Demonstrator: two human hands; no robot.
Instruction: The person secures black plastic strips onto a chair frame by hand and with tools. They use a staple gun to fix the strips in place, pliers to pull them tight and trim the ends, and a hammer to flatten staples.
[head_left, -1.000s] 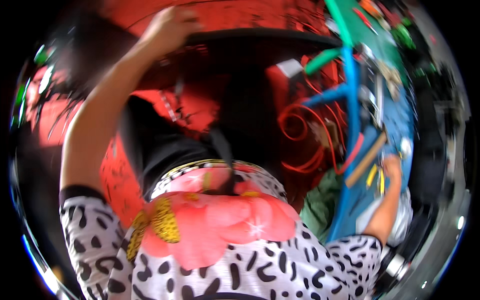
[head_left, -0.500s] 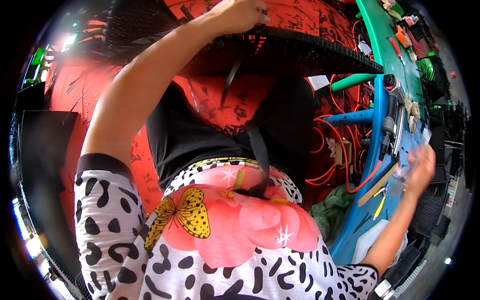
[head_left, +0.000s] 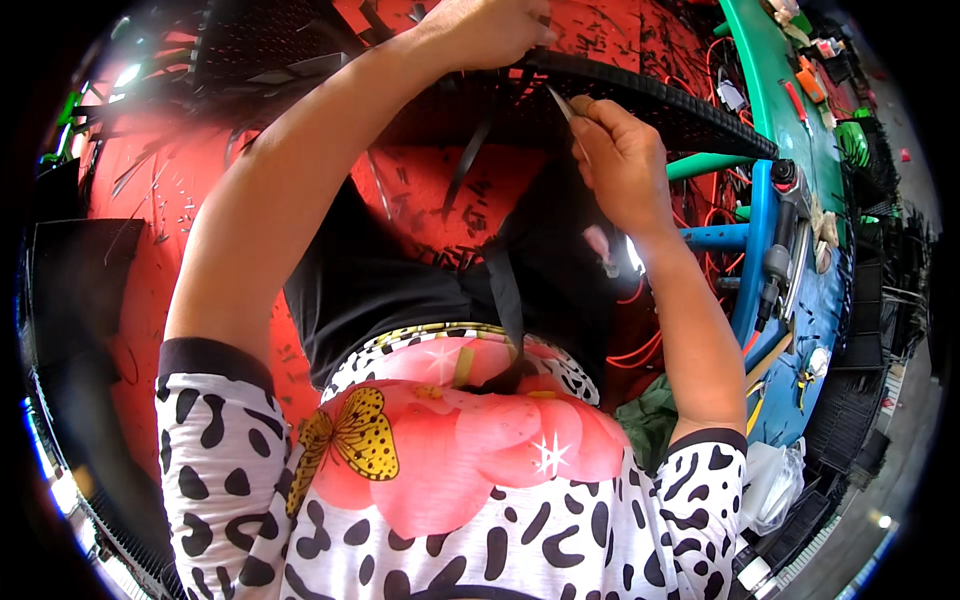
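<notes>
A black woven panel (head_left: 665, 108) with a dense weave lies across the upper middle, beyond my lap. My left hand (head_left: 490, 32) is closed at the panel's far edge near the top of the view. Its fingertips are bent in, and whatever they grip is hidden. My right hand (head_left: 622, 155) pinches a thin, pointed metal tool (head_left: 562, 104), its tip up against the near side of the panel, close to the left hand. Most of the tool's body is covered by the fingers. A loose black strip (head_left: 467, 165) hangs below the panel.
A blue table (head_left: 790, 390) at right carries a power tool (head_left: 778, 245) and small hand tools. Beyond it a green table (head_left: 765, 70) holds an orange-handled tool (head_left: 808, 85). Red hoses (head_left: 640, 352) coil beneath. Black scraps litter the red floor covering (head_left: 150, 290).
My right hand has come from over the blue table, leftward and up to the woven panel, with the pointed tool now in its fingers. The left hand stays at the panel's edge.
</notes>
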